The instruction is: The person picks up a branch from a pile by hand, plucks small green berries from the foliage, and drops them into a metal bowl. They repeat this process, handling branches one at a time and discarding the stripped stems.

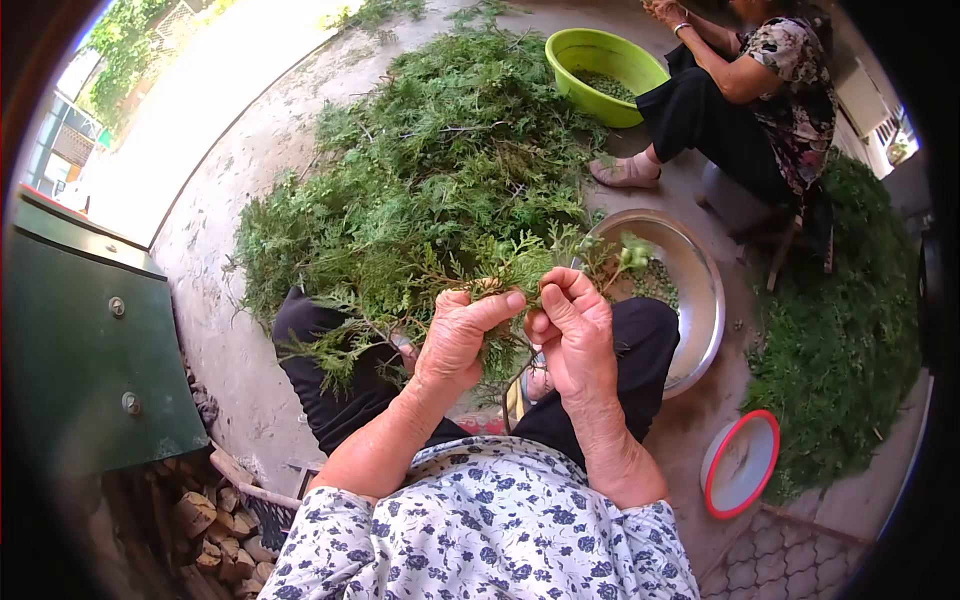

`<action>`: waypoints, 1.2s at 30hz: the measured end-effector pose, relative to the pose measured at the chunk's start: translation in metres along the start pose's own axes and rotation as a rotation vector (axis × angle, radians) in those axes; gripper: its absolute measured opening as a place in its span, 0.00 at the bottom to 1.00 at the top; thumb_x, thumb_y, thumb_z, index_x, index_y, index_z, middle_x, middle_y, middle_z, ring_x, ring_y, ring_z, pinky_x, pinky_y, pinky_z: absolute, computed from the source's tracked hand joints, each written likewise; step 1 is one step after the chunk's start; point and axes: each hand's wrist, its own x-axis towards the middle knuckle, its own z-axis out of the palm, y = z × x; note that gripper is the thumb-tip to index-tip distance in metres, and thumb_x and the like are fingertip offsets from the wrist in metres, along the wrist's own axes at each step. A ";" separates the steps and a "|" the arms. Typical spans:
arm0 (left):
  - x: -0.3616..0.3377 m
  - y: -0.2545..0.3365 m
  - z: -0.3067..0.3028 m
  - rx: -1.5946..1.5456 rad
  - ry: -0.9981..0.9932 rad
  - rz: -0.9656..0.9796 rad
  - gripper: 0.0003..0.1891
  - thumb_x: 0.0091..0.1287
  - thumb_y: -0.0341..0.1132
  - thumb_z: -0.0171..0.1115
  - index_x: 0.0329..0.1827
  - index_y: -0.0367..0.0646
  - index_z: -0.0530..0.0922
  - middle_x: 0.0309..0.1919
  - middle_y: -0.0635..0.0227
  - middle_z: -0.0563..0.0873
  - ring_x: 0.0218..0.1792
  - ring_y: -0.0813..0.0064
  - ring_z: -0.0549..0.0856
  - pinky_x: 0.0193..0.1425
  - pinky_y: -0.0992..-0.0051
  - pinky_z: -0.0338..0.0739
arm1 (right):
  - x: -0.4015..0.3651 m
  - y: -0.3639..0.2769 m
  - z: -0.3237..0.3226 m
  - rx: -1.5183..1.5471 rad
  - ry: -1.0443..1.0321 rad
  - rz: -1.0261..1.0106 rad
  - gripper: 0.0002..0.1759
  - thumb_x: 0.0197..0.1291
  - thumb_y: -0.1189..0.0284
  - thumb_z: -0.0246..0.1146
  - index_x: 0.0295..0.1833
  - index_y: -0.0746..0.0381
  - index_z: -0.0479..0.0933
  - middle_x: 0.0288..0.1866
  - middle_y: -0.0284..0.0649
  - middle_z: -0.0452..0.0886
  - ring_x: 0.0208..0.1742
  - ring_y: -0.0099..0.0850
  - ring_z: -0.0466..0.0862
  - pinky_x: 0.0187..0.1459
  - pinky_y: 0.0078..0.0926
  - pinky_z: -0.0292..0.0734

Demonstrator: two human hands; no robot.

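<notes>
A leafy green branch point(345, 350) lies across my lap, above my dark trousers. My left hand point(462, 335) is wrapped round it, thumb pointing right. Close beside, almost touching, my right hand point(575, 325) has thumb and fingers pinched together at the sprigs; what exactly sits between the fingertips is too small to tell. Just beyond my right hand is a metal basin point(712, 300) holding small green pieces. A large heap of green branches point(440, 150) spreads over the floor in front of me.
At the upper right a person point(790, 80) sits on a low stool near a lime-green tub point(555, 55). Another heap of greenery point(850, 330) lies at the right, beside a red-rimmed white bowl point(712, 470). A green cabinet point(90, 340) and chopped wood point(200, 515) are on the left.
</notes>
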 end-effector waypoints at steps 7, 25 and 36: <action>0.002 -0.011 0.003 -0.068 0.002 0.005 0.06 0.53 0.29 0.66 0.33 0.40 0.81 0.26 0.70 0.84 0.24 0.80 0.80 0.29 0.79 0.74 | -0.002 0.006 0.010 -0.032 0.078 -0.117 0.06 0.61 0.76 0.61 0.42 0.63 0.73 0.29 0.30 0.76 0.24 0.17 0.74 0.24 0.13 0.70; 0.002 -0.005 -0.006 -0.007 -0.019 0.033 0.05 0.55 0.31 0.65 0.31 0.38 0.82 0.23 0.70 0.83 0.24 0.81 0.78 0.29 0.79 0.72 | 0.004 -0.006 -0.009 -0.001 -0.150 0.174 0.06 0.63 0.76 0.57 0.45 0.64 0.73 0.31 0.34 0.78 0.30 0.21 0.78 0.28 0.16 0.71; 0.007 -0.009 -0.007 0.008 0.057 0.044 0.03 0.56 0.29 0.64 0.30 0.39 0.81 0.25 0.71 0.83 0.23 0.82 0.80 0.27 0.82 0.74 | 0.001 -0.007 -0.006 -0.161 -0.146 0.077 0.12 0.62 0.75 0.59 0.50 0.69 0.75 0.30 0.35 0.79 0.29 0.19 0.78 0.27 0.14 0.70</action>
